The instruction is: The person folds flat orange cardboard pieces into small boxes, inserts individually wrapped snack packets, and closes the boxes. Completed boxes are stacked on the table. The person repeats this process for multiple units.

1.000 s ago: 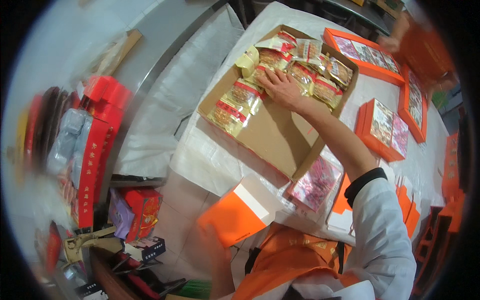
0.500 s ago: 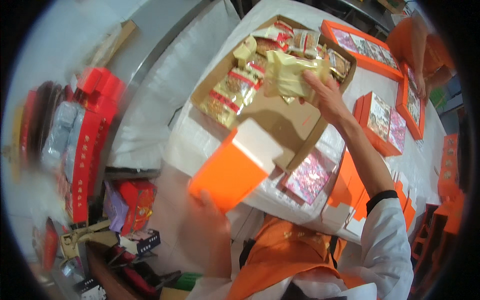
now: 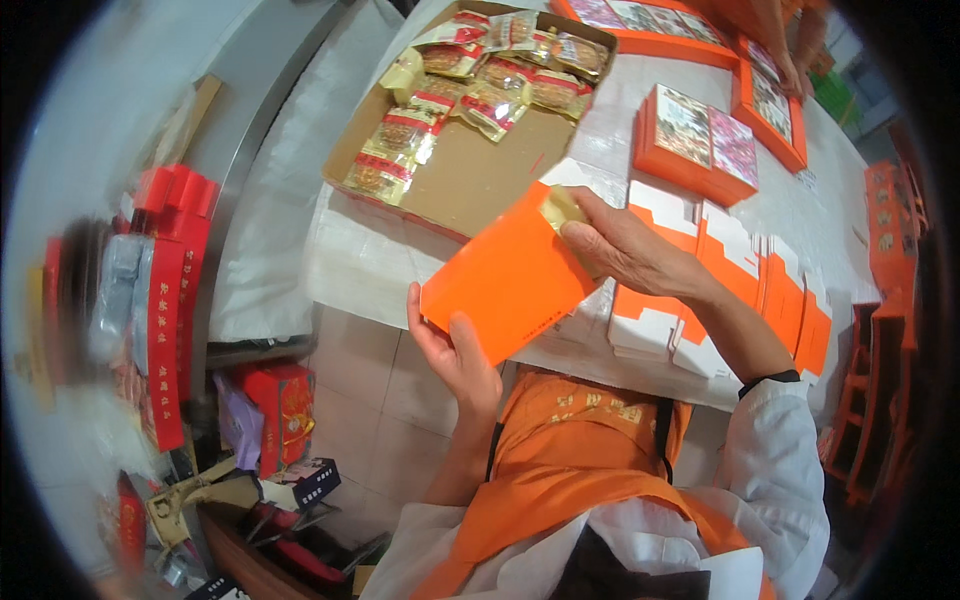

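Note:
My left hand (image 3: 458,360) grips the lower left end of an orange carton (image 3: 510,275), tilted over the table's near edge. At the carton's upper right end, my right hand (image 3: 635,245) holds a pale gold wrapped packet (image 3: 563,208). The packet is partly inside the carton's open end, and the rest of it is covered by my fingers and the carton wall. Just beyond the carton is a shallow cardboard tray (image 3: 480,190), with several gold and red wrapped pastries (image 3: 405,135) along its far and left sides.
Flat orange and white cartons (image 3: 650,325) lie stacked on the right. Behind them stand filled boxes with floral tops (image 3: 695,140). Long orange trays (image 3: 650,42) line the far side, near another person's hands (image 3: 793,80). Red gift boxes (image 3: 275,415) sit low on the left.
My right hand has come down from over the tray with the gold packet and put it partly into the carton. My left hand has raised the carton, bringing it toward the right hand.

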Tool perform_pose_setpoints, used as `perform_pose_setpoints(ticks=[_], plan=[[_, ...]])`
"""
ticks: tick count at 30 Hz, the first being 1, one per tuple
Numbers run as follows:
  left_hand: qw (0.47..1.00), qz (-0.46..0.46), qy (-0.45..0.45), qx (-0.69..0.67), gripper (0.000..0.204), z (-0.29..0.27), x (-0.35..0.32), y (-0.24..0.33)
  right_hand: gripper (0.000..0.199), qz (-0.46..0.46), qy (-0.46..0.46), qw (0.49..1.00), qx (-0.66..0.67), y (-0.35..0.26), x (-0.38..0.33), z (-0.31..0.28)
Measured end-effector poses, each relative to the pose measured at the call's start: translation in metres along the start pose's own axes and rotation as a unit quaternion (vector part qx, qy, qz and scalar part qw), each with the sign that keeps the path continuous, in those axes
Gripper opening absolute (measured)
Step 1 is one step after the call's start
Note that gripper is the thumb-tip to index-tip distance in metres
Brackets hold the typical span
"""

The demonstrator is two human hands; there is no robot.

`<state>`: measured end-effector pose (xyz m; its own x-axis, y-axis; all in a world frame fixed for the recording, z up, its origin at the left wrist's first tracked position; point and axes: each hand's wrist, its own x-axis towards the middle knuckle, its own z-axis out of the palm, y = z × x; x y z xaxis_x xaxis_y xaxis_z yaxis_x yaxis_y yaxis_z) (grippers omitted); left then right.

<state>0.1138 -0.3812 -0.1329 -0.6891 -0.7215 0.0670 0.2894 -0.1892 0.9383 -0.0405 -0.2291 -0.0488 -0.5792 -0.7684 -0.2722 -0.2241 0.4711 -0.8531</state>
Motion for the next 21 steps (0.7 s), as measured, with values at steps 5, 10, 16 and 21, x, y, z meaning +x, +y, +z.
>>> perform_pose_setpoints(ticks=[5,10,16,21], plan=[[0.992,-0.064,0.001,-0.111,0.053,0.011,-0.015,0.003,0.043,-0.12,0.146,0.981,0.036,0.015,-0.051,0.005],[0.988,-0.116,-0.096,-0.045,0.049,0.015,-0.072,-0.014,0.032,-0.1,0.223,0.958,0.151,0.046,-0.09,0.053],[0.904,-0.244,-0.348,0.045,0.049,-0.018,-0.113,-0.009,0.02,-0.053,0.182,0.948,0.257,0.084,-0.136,0.084],[0.872,-0.196,-0.417,0.167,0.038,-0.02,-0.111,-0.009,0.017,-0.053,0.113,0.946,0.299,0.096,-0.155,0.125]])
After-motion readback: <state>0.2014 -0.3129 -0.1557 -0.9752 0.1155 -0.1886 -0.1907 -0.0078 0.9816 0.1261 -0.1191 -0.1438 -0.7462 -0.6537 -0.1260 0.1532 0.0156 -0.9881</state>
